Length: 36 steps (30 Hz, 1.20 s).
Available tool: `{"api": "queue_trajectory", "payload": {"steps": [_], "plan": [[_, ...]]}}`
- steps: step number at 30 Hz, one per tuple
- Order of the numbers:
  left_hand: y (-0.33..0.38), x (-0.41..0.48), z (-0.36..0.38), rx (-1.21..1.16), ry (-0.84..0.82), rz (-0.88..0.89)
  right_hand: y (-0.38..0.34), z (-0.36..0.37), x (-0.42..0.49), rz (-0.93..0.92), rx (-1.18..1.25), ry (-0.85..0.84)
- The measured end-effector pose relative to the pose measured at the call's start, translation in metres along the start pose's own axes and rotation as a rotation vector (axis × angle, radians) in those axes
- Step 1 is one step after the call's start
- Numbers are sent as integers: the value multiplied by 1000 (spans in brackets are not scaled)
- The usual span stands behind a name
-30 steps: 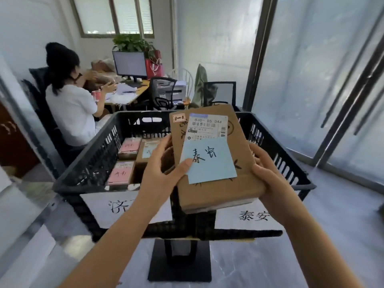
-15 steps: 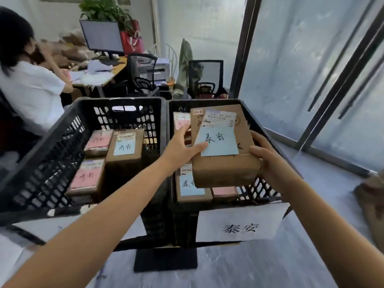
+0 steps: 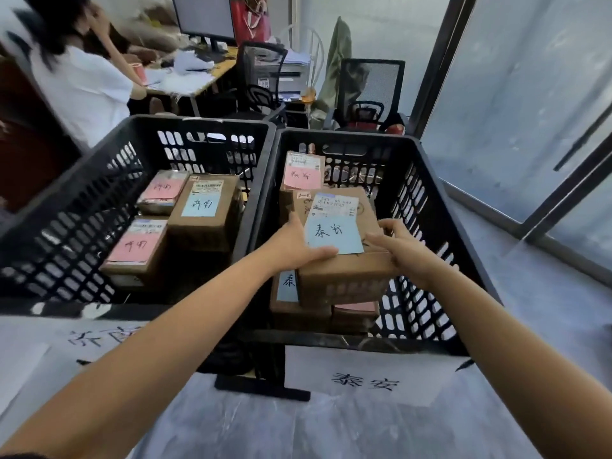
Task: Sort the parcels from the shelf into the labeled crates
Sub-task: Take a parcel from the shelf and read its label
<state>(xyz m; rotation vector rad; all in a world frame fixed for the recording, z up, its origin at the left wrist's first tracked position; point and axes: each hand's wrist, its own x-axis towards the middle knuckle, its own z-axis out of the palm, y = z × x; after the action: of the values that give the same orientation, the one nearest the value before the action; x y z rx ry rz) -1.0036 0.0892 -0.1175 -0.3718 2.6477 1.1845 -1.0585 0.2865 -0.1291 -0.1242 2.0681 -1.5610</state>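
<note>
I hold a brown cardboard parcel [image 3: 344, 276] with a blue handwritten label inside the right black crate [image 3: 427, 193], on top of other parcels there. My left hand [image 3: 294, 243] grips its left edge, thumb lying across the blue label. My right hand [image 3: 397, 246] grips its right edge, fingers curled over the top. The right crate carries a white paper sign [image 3: 364, 376] on its front. The left black crate [image 3: 82, 193] holds three parcels with pink and blue labels, and its own white sign [image 3: 82, 336].
A person in a white shirt [image 3: 82, 84] sits at a desk with a monitor [image 3: 205, 18] behind the crates. Black office chairs [image 3: 371, 91] stand past the crates. Glass doors [image 3: 530, 111] run along the right. The floor in front is pale grey.
The parcel has gone from above the crates' front edge down into the right crate, onto the parcels lying there. My view has tilted downward and closer.
</note>
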Motion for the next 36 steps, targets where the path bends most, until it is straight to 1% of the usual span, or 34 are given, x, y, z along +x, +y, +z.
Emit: {"api": "queue_trajectory", "payload": {"steps": [3, 7, 9, 13, 18, 20, 23, 25, 30, 36], "plan": [[-7, 3, -2, 14, -138, -91, 10, 5, 3, 6, -104, -101], [-7, -3, -6, 364, -292, -123, 25, 19, 8, -26, -309, -260], [-7, -6, -6, 440, -335, -143, 31, 25, 11, -23, -366, -285], [-7, -6, -5, 517, -304, -147, 36, 31, 15, -99, -435, -256], [-12, -7, 9, 670, -235, -52, 39, 37, 18, -168, -457, -155], [-11, -6, 11, 699, -212, -41, 37, 37, 17, -188, -466, -143], [-8, -6, 13, 714, -199, -40, 38, 33, 19, -188, -478, -164], [-8, -7, 13, 731, -195, -41, 36, 31, 19, -171, -475, -208], [-9, -9, 7, 756, -212, -18, 31, 25, 21, -96, -406, -254], [-11, -10, 0, 686, -197, 10, 21, 22, 16, -82, -485, -275]]}}
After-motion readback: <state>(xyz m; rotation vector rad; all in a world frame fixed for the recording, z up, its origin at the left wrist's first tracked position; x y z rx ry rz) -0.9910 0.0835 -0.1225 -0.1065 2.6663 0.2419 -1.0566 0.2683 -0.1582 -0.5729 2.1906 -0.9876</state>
